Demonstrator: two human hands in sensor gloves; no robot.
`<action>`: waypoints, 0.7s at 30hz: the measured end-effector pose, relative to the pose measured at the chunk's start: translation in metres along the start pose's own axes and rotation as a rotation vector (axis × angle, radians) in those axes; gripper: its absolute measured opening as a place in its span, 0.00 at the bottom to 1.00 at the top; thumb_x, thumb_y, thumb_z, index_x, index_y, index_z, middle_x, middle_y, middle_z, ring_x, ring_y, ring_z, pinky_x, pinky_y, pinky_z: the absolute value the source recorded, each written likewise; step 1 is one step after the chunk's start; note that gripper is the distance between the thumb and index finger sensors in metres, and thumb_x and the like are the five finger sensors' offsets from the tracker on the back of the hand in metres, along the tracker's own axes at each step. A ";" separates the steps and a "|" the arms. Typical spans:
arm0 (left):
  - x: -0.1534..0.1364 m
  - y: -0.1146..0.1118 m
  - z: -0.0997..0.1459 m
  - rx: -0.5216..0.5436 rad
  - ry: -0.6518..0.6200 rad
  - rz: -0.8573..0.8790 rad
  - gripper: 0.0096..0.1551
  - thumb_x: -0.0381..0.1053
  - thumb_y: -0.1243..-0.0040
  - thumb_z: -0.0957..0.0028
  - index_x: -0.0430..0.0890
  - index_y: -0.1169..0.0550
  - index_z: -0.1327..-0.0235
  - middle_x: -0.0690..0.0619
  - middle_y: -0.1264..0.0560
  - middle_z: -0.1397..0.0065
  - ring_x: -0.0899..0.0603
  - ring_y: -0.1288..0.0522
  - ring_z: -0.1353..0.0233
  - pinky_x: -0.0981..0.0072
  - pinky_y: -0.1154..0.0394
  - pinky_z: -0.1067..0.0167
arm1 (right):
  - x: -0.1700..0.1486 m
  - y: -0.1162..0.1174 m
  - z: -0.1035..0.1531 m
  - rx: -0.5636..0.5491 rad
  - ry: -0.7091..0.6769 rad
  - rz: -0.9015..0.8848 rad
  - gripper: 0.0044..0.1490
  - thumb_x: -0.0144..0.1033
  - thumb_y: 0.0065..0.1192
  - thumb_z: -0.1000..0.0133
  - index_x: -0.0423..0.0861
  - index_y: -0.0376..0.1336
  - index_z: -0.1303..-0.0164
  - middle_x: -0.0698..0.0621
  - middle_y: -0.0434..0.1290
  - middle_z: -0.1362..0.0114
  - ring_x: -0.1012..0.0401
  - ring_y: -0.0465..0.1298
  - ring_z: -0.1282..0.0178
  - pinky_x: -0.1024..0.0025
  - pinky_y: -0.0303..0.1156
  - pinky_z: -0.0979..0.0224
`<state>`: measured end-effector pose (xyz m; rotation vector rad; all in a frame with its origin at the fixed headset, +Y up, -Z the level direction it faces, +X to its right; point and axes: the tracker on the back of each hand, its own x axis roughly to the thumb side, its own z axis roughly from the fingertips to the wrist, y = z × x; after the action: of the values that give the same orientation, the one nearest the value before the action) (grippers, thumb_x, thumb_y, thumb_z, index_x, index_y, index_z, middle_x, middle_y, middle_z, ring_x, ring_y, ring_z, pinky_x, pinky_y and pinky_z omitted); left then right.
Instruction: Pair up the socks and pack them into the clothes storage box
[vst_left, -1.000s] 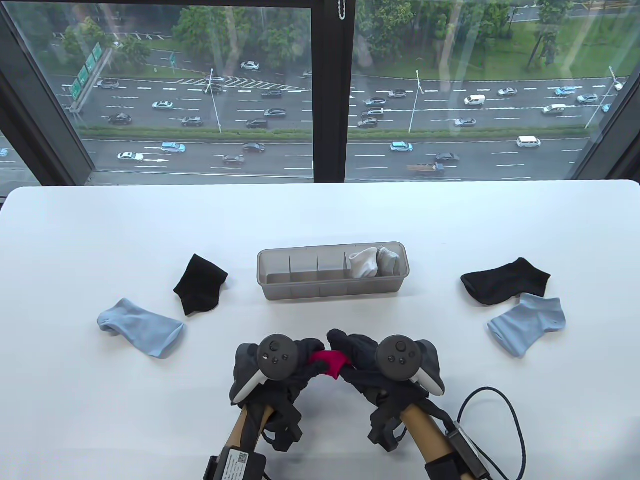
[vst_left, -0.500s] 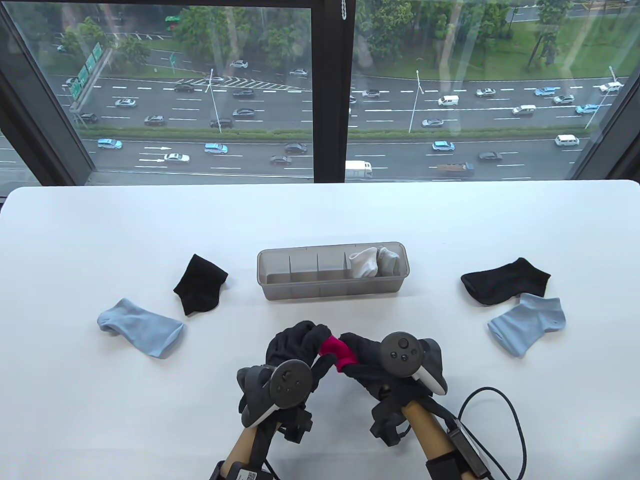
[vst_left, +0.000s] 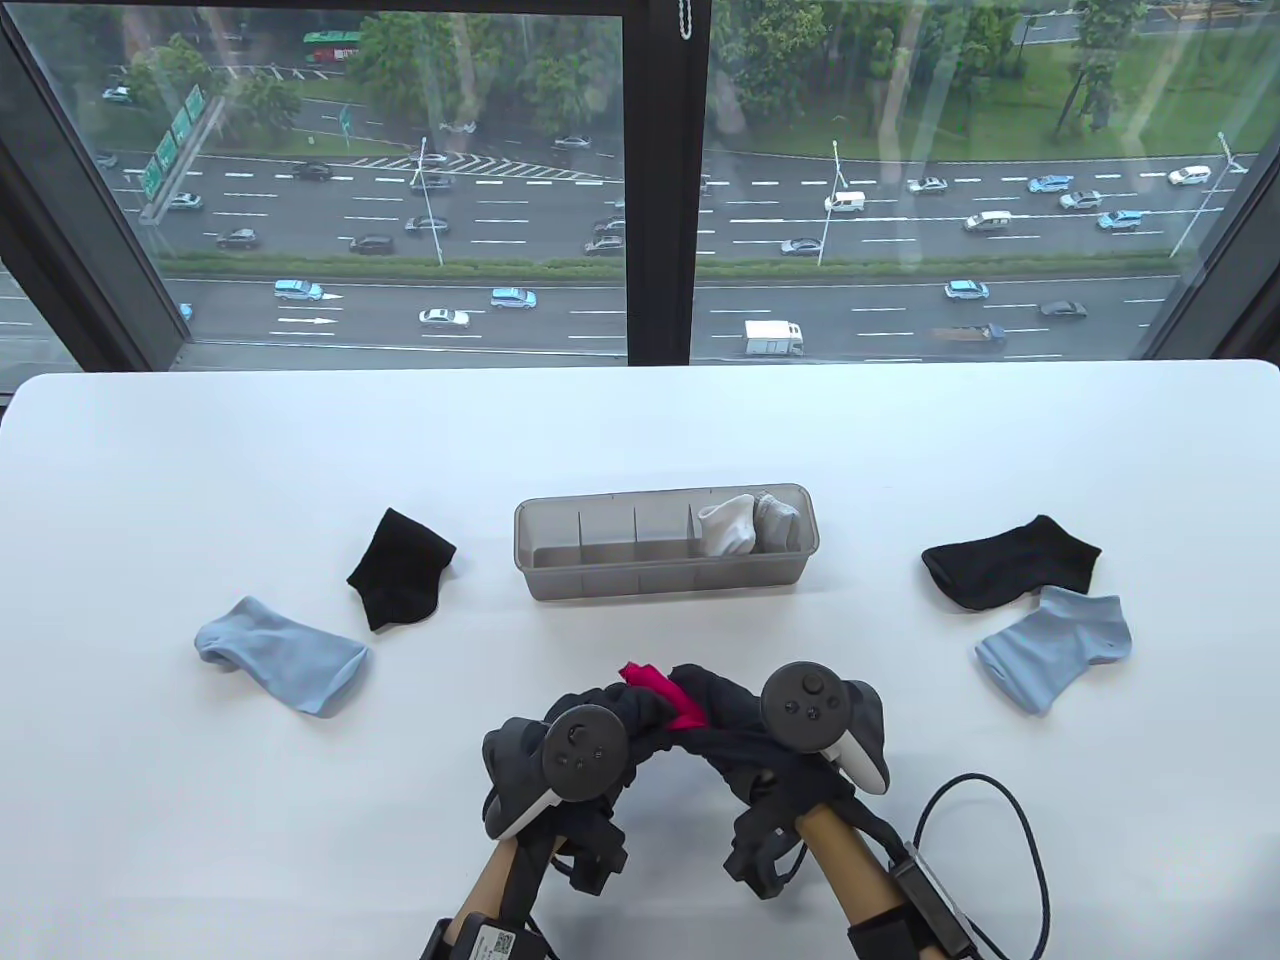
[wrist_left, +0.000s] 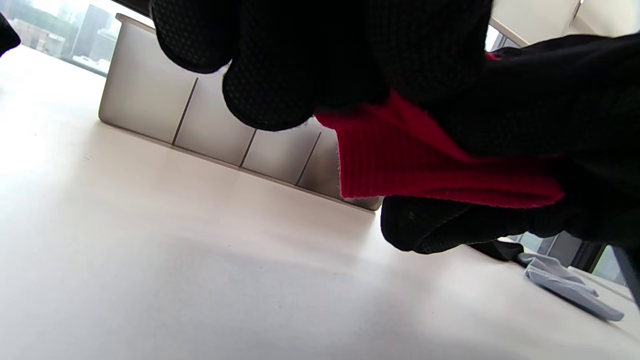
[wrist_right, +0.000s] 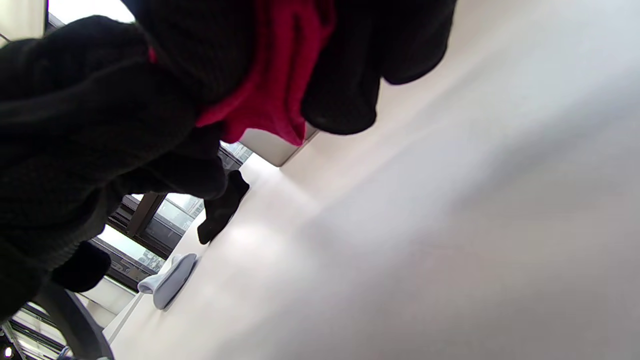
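Both gloved hands meet at the front middle of the table, holding a bundle of red socks (vst_left: 660, 692) between them. My left hand (vst_left: 610, 712) pinches the red fabric (wrist_left: 425, 165) from the left, and my right hand (vst_left: 715, 712) grips it (wrist_right: 280, 85) from the right. The grey divided storage box (vst_left: 600, 585) stands just beyond them, with a white sock pair (vst_left: 745, 522) in its right end. A black sock (vst_left: 400, 568) and a light blue sock (vst_left: 282, 652) lie on the left. Another black sock (vst_left: 1010, 562) and light blue sock (vst_left: 1055, 645) lie on the right.
The white table (vst_left: 640, 440) ends at a window at the back. A black cable (vst_left: 1010, 840) loops on the table by my right wrist. The box's side wall (wrist_left: 150, 110) shows close ahead in the left wrist view.
My left hand turned and dropped toward the table's near edge. The red bundle rose slightly between the fingers and now pokes out above them. The right hand shifted a little left.
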<state>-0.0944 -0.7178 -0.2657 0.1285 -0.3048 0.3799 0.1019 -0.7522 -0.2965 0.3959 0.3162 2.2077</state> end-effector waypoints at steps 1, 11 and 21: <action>0.001 -0.001 0.001 0.020 0.014 -0.024 0.18 0.56 0.39 0.46 0.55 0.24 0.44 0.54 0.19 0.40 0.45 0.17 0.40 0.46 0.27 0.29 | -0.002 -0.002 0.000 -0.017 0.008 -0.035 0.38 0.40 0.67 0.40 0.46 0.53 0.21 0.43 0.69 0.23 0.48 0.75 0.28 0.46 0.67 0.20; -0.026 -0.003 -0.012 0.106 0.210 0.162 0.18 0.52 0.51 0.41 0.51 0.32 0.40 0.47 0.22 0.29 0.41 0.18 0.33 0.45 0.25 0.31 | 0.004 0.001 -0.001 0.048 -0.012 -0.012 0.36 0.35 0.74 0.45 0.54 0.58 0.28 0.51 0.73 0.26 0.55 0.76 0.29 0.45 0.64 0.18; -0.025 0.000 -0.009 0.051 0.155 0.205 0.18 0.51 0.51 0.40 0.53 0.29 0.38 0.51 0.18 0.36 0.43 0.16 0.37 0.46 0.25 0.30 | -0.001 0.000 -0.001 0.079 -0.006 -0.161 0.31 0.17 0.69 0.44 0.58 0.62 0.37 0.54 0.72 0.28 0.54 0.70 0.27 0.44 0.57 0.14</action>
<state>-0.1143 -0.7251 -0.2817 0.1175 -0.1551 0.5982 0.1019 -0.7538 -0.2979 0.4052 0.4183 2.0408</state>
